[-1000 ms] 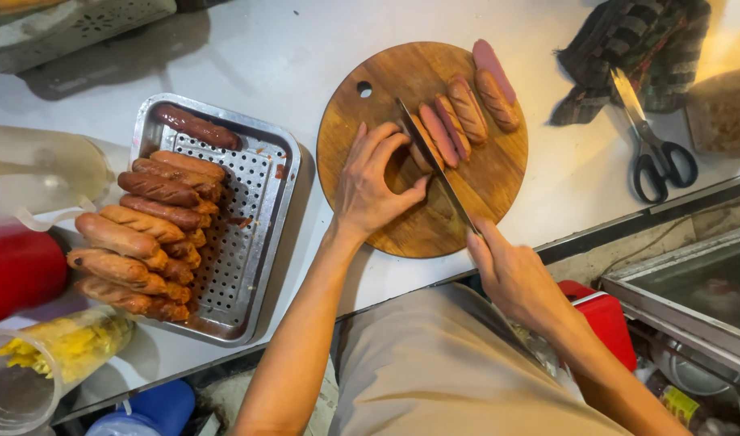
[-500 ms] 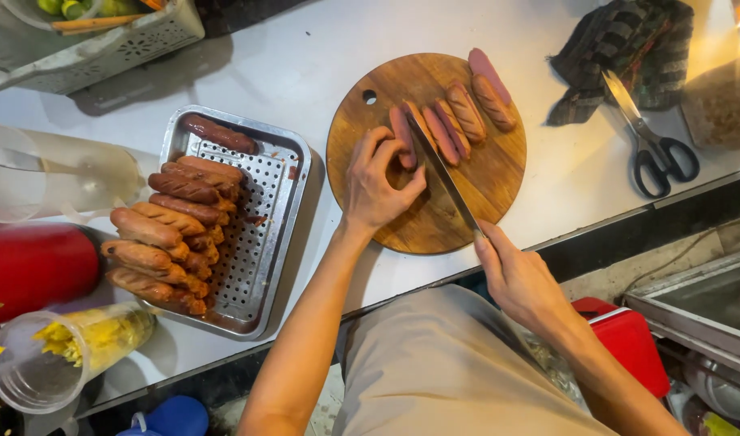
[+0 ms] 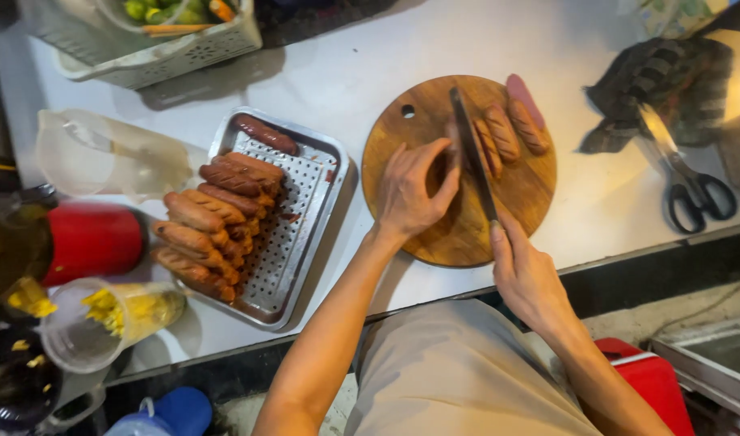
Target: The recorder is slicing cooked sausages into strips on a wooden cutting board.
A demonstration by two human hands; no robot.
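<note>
On the round wooden cutting board (image 3: 434,234), I see the left hand (image 3: 410,190) curled over a sausage (image 3: 453,139), pinching it in place; most of it is hidden under the fingers. The right hand (image 3: 527,278), at the board's near edge, grips the knife (image 3: 473,153), whose blade lies across that sausage. Scored sausages (image 3: 511,129) lie just beyond the blade. A perforated metal tray (image 3: 305,242) sits left of the board.

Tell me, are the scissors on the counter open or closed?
Closed. The scissors lie flat on the white counter, right of the round cutting board; their blades meet in one strip and the black handle loops sit side by side.
</note>
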